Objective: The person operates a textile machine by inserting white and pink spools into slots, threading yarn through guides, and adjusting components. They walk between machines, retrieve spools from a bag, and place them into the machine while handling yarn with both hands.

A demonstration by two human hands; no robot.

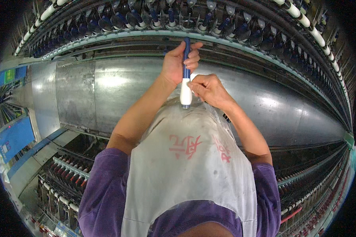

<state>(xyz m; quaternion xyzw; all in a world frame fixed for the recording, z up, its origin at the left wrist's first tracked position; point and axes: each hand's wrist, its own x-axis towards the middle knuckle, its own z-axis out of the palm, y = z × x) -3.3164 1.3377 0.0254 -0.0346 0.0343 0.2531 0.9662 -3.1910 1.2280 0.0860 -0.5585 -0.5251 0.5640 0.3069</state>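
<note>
A spinning bobbin [186,90] stands lengthwise in front of my chest, its bare blue tube at the far end and a thick white yarn winding at the near end. My left hand [177,63] is closed around the blue tube, thumb on one side and fingers on the other. My right hand [211,89] has its thumb and forefinger pinched together against the right side of the white winding. Any thread between those fingertips is too fine to make out. Beyond my hands, a row of blue bobbins [171,16] sits on the spinning frame's spindles.
A pale green rail [146,34] runs along the spindle row. Below me lies a grey metal floor [118,89]. Behind me, another machine [67,173] carries red bobbins. Blue panels [16,138] stand at the left. My white apron [190,162] reaches close to the bobbin.
</note>
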